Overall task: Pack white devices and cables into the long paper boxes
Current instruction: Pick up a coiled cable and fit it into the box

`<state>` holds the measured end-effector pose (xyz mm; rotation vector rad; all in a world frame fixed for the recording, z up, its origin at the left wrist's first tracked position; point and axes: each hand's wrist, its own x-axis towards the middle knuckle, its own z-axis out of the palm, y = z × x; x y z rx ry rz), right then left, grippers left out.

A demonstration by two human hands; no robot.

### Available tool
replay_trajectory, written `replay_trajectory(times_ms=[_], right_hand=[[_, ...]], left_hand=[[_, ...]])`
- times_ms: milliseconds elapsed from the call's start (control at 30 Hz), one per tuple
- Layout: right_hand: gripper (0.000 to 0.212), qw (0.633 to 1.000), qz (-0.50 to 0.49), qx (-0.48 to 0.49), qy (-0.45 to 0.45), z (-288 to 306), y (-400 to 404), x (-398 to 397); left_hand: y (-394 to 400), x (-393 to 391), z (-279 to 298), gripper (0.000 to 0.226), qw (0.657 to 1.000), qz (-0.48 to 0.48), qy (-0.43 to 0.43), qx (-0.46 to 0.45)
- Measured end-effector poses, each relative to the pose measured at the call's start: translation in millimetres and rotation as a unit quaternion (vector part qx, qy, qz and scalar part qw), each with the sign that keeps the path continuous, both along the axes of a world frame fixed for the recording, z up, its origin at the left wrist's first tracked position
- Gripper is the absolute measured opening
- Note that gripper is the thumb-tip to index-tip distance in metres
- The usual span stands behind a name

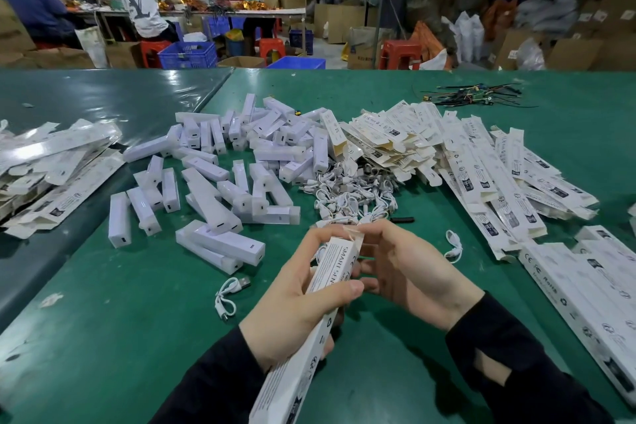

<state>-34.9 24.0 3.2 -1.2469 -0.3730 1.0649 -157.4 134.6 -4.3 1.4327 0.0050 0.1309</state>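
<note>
The green table [378, 354] fills the lower two thirds of the frame. Flat unfolded boxes [481, 162] lie heaped at centre right, with another stack [51, 162] at the left edge; these look like thin card, light and easily creased, best lifted by the long edges. The white devices [223, 162] are piled at the centre; they look like rigid plastic bars, smooth and probably a bit slippery, so a grasp across the middle of the long sides would be safest. The small white cables [351, 196] sit tangled just below that heap, soft and springy, likely to snag on each other; pinch one at the coil.

The long box [309, 320] being packed runs from the bottom centre up to mid-frame. The left hand [303, 296] is wrapped around its middle, thumb across the printed face. The right hand [406, 268] has its fingers curled at the open top end, seemingly pinching the end flap. Squeezing too hard there would probably dent the card. One loose cable [229, 293] lies left of the hands, another [454, 246] to the right.
</note>
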Motion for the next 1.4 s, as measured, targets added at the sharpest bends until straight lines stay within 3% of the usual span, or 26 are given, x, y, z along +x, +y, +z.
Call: replay_trajectory(times_ms=[200, 400, 1100, 1233, 1333, 1400], right_hand=[[0.039, 1.000, 0.004, -0.005, 0.001, -2, 0, 1], [0.030, 0.995, 0.007, -0.019, -0.099, -6, 3, -4], [0.028, 0.978, 0.023, -0.051, -0.203, -9, -1, 1], [0.027, 0.952, 0.003, -0.060, -0.301, -7, 0, -4], [0.024, 0.894, -0.025, -0.037, -0.446, -12, 0, -9], [0.025, 0.873, -0.024, -0.024, -0.486, -15, -1, -10]], left_hand=[[-3, 1, -3, 0.037, 1.000, 0.006, 0.008, 0.023], [-4, 5, -11, 0.050, 0.994, 0.077, -0.002, 0.074], [0, 7, -23, 0.048, 0.991, 0.076, 0.053, 0.094], [3, 8, -21, 0.048, 0.993, 0.070, 0.094, 0.028], [6, 6, -18, 0.047, 0.990, 0.056, 0.126, -0.008], [7, 5, -16, 0.047, 0.988, 0.035, 0.148, -0.034]])
